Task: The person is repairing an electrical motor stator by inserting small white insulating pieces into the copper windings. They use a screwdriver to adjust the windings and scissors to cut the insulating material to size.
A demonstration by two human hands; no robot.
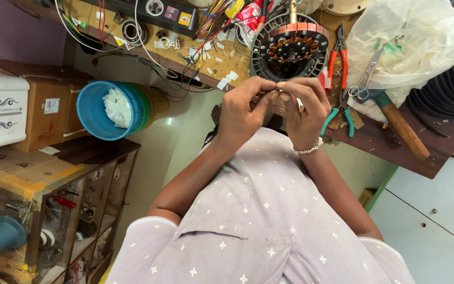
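Two hands (277, 102) pinching small white piece (299, 102)

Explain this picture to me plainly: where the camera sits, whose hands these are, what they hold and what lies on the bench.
There is one picture, taken by a camera worn on a person's head and looking down, so you see their own shirt and arms. The left hand and right hand meet at the fingertips in front of the chest, pinching something small and pale; it is too small to tell what it is. Beyond them is a cluttered wooden workbench. On it lie a round motor stator with copper windings, red-handled pliers, green-handled pliers, scissors, a wooden-handled tool and a white plastic bag. To the side stands a blue bucket holding white pieces.
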